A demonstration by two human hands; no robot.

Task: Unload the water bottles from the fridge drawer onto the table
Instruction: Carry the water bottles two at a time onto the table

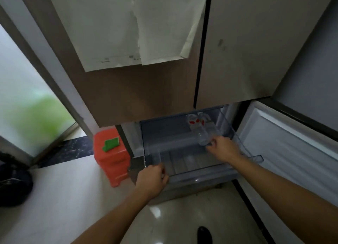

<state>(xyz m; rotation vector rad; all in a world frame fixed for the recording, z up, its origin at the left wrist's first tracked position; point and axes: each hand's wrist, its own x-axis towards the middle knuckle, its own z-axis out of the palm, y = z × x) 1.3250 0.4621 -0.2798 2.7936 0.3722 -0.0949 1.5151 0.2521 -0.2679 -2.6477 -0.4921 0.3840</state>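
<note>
The clear plastic fridge drawer [184, 178] is pulled out at the bottom of the fridge. Clear water bottles with red labels lie in its back right corner; the nearest bottle [202, 135] points its cap end toward me. My right hand [222, 148] reaches into the drawer and its fingers close around that bottle's near end. A second bottle [207, 122] lies beside it, further back. My left hand [151, 179] grips the drawer's front left rim. The rest of the drawer floor is bare. The table is out of view.
The open lower fridge door [285, 148] stands to the right of the drawer. An orange plastic stool [109, 158] with a green cloth on it sits left of the fridge. A dark bag [12, 187] lies on the floor at far left. Papers hang on the upper fridge door.
</note>
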